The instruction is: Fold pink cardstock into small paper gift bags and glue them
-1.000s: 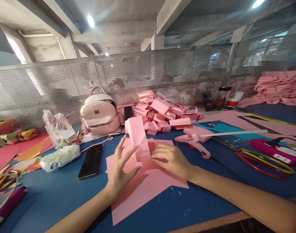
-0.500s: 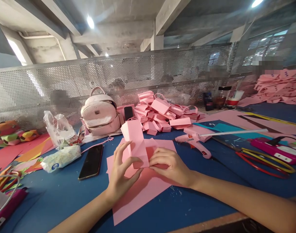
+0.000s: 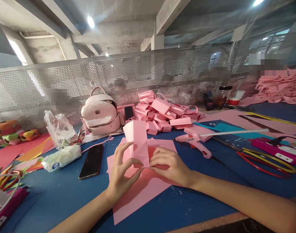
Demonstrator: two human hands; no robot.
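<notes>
Two bare hands are working over a blue table (image 3: pixel 72 204), with a folded pink paper piece (image 3: pixel 140 142) standing between them, its pale flap fanning out along the left side. The left hand (image 3: pixel 121 173) is grasping the piece at its lower left, the index finger lying across its front face and the thumb meeting the bottom edge, while the other fingers are curving along the flap. The right hand (image 3: pixel 171 166) is pinching the lower right corner, its thumb and bent fingers closing together there. Beneath both hands, flat pink sheets (image 3: pixel 131 204) are lying askew on the table. Just beyond, a heap of pink paper boxes (image 3: pixel 162 108) (some are showing looped handles) is rising beside a pale pink backpack (image 3: pixel 99 113). To the left, a dark-screened phone (image 3: pixel 91 161) is lying near a soft white packet (image 3: pixel 62 158), and a clear plastic bag (image 3: pixel 57 127) is slumping behind them. To the right, a pink glue gun (image 3: pixel 195 144) is resting on its side with a long pale stick extending from its back, and scissors (image 3: pixel 266 161) with red and yellow handles are lying near a magenta power strip (image 3: pixel 281 152). A perforated metal screen (image 3: pixel 89 76) is spanning the background, and blurred figures are showing dimly through it.
</notes>
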